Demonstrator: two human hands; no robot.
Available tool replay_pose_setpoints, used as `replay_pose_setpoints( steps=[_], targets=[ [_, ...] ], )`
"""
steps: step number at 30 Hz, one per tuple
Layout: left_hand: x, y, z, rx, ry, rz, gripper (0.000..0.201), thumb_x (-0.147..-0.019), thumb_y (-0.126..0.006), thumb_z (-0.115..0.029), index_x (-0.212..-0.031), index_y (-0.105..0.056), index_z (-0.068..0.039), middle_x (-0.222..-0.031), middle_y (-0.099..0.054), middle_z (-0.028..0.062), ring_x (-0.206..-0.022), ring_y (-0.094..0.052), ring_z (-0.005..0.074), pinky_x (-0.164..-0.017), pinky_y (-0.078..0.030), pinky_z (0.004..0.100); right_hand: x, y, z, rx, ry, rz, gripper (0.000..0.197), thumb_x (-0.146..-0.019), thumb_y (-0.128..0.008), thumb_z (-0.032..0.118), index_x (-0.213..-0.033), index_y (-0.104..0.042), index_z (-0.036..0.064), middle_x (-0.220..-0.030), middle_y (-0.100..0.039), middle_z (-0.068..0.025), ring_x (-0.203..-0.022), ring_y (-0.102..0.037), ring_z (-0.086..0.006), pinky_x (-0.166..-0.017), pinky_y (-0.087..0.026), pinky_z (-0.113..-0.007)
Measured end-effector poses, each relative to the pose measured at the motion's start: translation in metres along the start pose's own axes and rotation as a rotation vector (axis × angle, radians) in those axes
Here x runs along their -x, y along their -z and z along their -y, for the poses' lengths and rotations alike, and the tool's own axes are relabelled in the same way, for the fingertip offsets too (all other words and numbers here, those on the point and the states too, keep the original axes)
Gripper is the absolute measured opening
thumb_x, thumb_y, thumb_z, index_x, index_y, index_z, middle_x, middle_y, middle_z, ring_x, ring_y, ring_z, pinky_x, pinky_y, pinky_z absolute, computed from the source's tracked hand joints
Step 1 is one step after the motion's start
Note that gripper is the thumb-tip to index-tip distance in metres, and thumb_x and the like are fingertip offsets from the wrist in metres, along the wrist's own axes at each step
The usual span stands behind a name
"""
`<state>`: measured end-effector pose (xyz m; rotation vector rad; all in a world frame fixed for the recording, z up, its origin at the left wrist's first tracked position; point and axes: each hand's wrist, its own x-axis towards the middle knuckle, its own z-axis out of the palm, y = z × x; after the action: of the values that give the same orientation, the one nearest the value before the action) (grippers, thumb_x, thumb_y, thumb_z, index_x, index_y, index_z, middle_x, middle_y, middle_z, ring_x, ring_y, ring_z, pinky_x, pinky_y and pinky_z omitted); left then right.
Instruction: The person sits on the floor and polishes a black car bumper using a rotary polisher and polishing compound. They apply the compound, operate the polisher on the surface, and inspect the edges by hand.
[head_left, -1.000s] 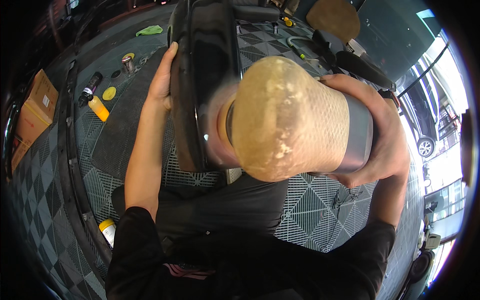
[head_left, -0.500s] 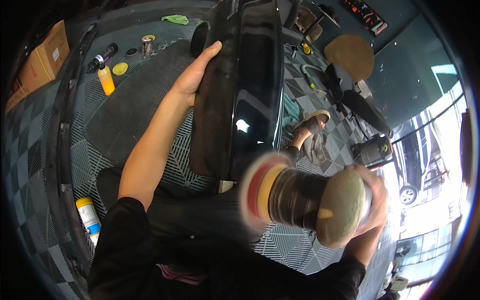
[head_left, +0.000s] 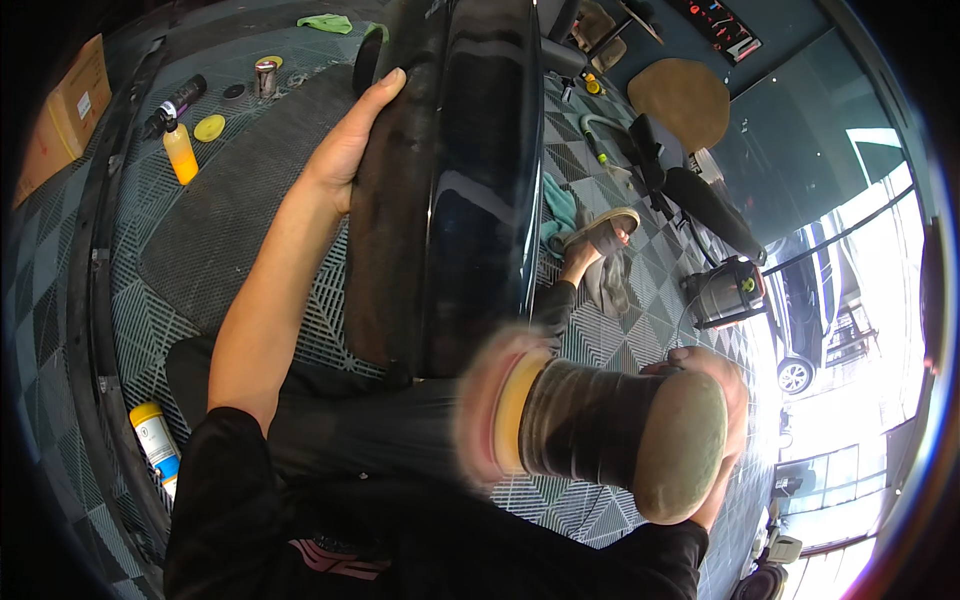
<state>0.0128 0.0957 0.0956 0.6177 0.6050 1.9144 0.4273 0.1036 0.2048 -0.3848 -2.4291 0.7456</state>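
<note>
A long panel [head_left: 485, 190], glossy black on one face and dull along its left side, stands between my legs. My left hand [head_left: 350, 150] grips its left edge near the top; the thumb shows, while the other fingers are hidden behind it. In my right hand [head_left: 732, 395] is a power polisher [head_left: 600, 415] with a dark ribbed body and a worn pale rounded end that covers most of the hand. Its red and yellow pad [head_left: 500, 410] is blurred by motion and overlaps the panel's near right corner; whether they touch, I cannot tell.
A spray bottle [head_left: 180, 152] of orange liquid, a yellow pad [head_left: 209, 128] and a can [head_left: 266, 78] stand at the left. A yellow-capped canister [head_left: 155, 440] is near my left elbow. A teal cloth [head_left: 558, 215] lies beside my foot [head_left: 605, 240]. A black bucket-like container [head_left: 728, 292] stands at the right.
The view has shifted, so the panel and floor things sit further left. The polisher appears a little lower and further left. Both hands keep their holds; reflections on the panel differ.
</note>
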Motion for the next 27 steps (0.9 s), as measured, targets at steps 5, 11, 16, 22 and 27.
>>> replay_pose_setpoints(
  steps=[5,11,16,22,27],
  targets=[
    [-0.003,0.007,0.0,-0.002,0.013,0.033,0.046,-0.089,-0.066,-0.051,-0.103,-0.065,-0.006,-0.085,-0.067,0.0052,-0.067,-0.065,0.0119,-0.059,-0.056,0.0272,0.011,-0.001,-0.002,-0.11,-0.048,0.016,0.085,-0.047,-0.091,0.042,-0.114,-0.061,-0.0011,-0.1,-0.07,-0.0171,-0.081,-0.072,-0.0273,-0.074,-0.057,-0.033],
    [-0.005,0.008,-0.003,0.008,-0.016,-0.019,0.048,-0.09,-0.065,-0.051,-0.103,-0.065,-0.006,-0.084,-0.067,0.005,-0.065,-0.064,0.0102,-0.057,-0.056,0.0246,0.02,-0.021,0.015,0.007,-0.081,-0.04,0.065,-0.061,-0.079,0.03,-0.114,-0.058,0.0009,-0.097,-0.067,-0.0162,-0.081,-0.07,-0.0261,-0.074,-0.057,-0.033],
    [-0.007,0.01,-0.005,0.005,-0.037,-0.002,0.048,-0.09,-0.064,-0.051,-0.105,-0.065,-0.005,-0.086,-0.068,0.0055,-0.067,-0.065,0.0097,-0.059,-0.057,0.0252,0.023,-0.034,0.023,0.093,-0.098,-0.105,0.048,-0.072,-0.07,0.02,-0.115,-0.056,0.0025,-0.094,-0.064,-0.0154,-0.081,-0.068,-0.0251,-0.074,-0.057,-0.033],
    [-0.006,0.01,-0.003,-0.013,-0.038,-0.006,0.049,-0.091,-0.063,-0.051,-0.106,-0.065,-0.004,-0.088,-0.069,0.0061,-0.069,-0.067,0.0105,-0.06,-0.058,0.0256,0.029,-0.04,0.028,0.207,-0.136,-0.182,0.03,-0.086,-0.058,0.008,-0.115,-0.053,0.0044,-0.09,-0.062,-0.0145,-0.081,-0.066,-0.0238,-0.074,-0.056,-0.033],
    [-0.001,-0.004,0.001,-0.002,-0.017,-0.028,0.05,-0.092,-0.061,-0.051,-0.108,-0.064,-0.004,-0.089,-0.069,0.0073,-0.068,-0.067,0.0116,-0.058,-0.058,0.0262,0.03,-0.047,0.018,0.01,-0.322,-0.446,0.046,-0.068,-0.079,0.021,-0.108,-0.062,0.0054,-0.091,-0.068,-0.013,-0.081,-0.068,-0.0234,-0.075,-0.055,-0.033]
  ],
)
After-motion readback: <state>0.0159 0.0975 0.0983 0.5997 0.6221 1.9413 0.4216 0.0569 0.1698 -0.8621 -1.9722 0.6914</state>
